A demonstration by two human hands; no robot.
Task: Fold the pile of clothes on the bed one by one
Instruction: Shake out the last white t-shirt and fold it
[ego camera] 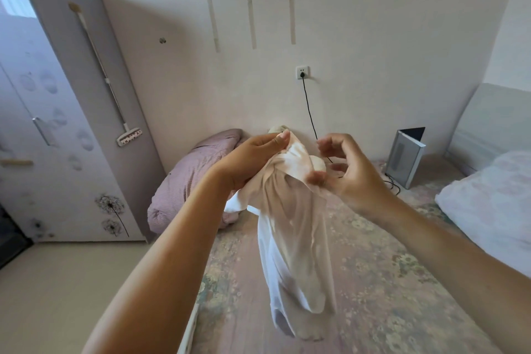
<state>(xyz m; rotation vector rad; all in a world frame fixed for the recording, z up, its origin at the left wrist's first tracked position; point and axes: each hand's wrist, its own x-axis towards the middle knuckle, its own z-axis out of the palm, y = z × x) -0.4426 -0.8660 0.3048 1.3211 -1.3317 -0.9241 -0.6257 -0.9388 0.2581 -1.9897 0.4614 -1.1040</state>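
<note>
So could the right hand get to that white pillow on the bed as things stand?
Probably not right away: the right hand pinches the white garment that the left hand also holds up. The pillow lies to its right with bare bed between, so letting go would free the way.

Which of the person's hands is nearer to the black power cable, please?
The right hand: the black cable runs down just behind its fingers. The left hand is farther left, gripping the white garment.

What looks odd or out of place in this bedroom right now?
Three strips of old tape cling to the wall with nothing under them, a mop hangs on the wardrobe's side, and a black cord trails from the socket onto the bed.
</note>
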